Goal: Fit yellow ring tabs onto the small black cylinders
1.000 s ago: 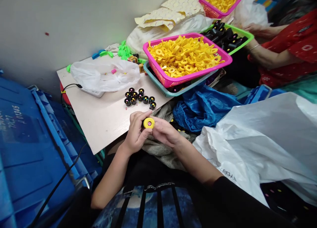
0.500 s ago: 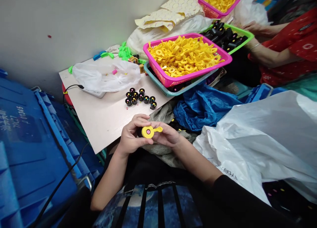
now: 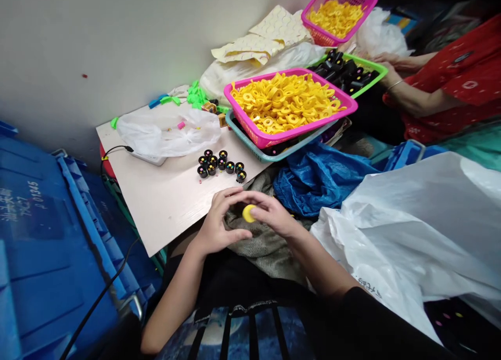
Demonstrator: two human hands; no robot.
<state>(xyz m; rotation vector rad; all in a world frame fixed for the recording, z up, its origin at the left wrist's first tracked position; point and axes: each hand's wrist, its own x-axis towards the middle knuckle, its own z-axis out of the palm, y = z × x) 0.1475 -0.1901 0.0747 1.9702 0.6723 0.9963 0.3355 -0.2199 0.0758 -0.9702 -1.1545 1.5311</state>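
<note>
My left hand [image 3: 219,222] is curved with thumb and fingers apart, and nothing shows in its grasp. Facing it, my right hand [image 3: 276,214] pinches a small round yellow plastic piece [image 3: 248,214] by its edge. Fingers of both hands come close together above the piece. Whether anything black is attached behind it is hidden. Beneath the hands lies a grey-green woven sack [image 3: 262,250]. On the table, just beyond my hands, stand several short black round caps [image 3: 212,162] with coloured dots in them.
A pink basket [image 3: 270,139] heaped with yellow ring pieces rests on a teal tray [image 3: 250,150]. Further back is a green basket [image 3: 378,78] of black parts, with a co-worker's arms [image 3: 410,96] beside it. Blue crates [image 3: 50,245] stand left; white sacking [image 3: 410,219] lies right.
My hands have moved apart, and the left has let go of the yellow ring piece. Its handle and pink centre, visible before with a dark part behind, are out of sight.
</note>
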